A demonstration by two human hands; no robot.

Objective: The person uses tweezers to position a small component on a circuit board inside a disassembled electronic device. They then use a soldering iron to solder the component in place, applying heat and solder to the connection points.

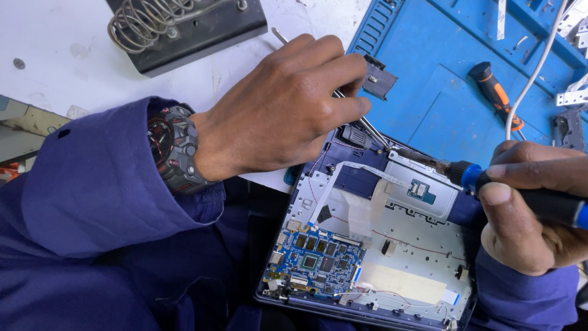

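Note:
An opened tablet-like device [398, 245] lies face down in front of me, showing a blue circuit board [318, 260], white ribbon cables and a silver metal plate. My left hand [282, 110], with a dark wristwatch, pinches metal tweezers [367, 125] whose tips reach the device's top edge. My right hand [533, 202] grips a soldering iron [490, 178] with a black and blue handle. Its tip points left at the same top edge, close to the tweezer tips.
A blue work mat [441, 67] lies under the device's far end. On it rest an orange and black screwdriver [496, 92], a small dark part [378, 76] and a white cable [533, 73]. A coiled iron stand [177, 24] sits on the white table at the top left.

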